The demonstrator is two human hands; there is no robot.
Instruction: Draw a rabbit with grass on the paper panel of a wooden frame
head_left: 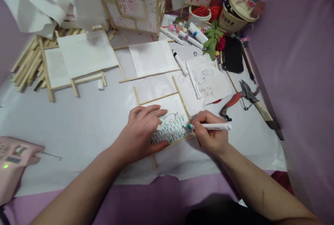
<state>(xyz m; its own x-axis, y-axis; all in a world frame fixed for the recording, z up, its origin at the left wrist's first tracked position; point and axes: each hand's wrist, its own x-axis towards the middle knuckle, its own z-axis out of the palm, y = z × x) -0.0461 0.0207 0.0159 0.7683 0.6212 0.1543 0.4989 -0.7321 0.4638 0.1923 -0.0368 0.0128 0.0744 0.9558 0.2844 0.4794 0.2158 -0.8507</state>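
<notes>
My right hand [210,132] grips a white marker with a green tip [212,126], its tip touching a paper panel [172,125] stretched in a thin wooden stick frame [182,103]. The panel bears a black animal outline and rows of green grass strokes. My left hand [143,131] lies flat on the panel's left part with fingers spread, and a small white object sticks out from under its fingertips.
More framed paper panels [83,57] and loose sticks [26,64] lie at the back left. Markers [193,80], a sketch sheet [208,82], red-handled cutters [240,98], a black phone [232,55], paint pots, an artificial plant [212,38] and a pink glue gun [13,158] surround the work.
</notes>
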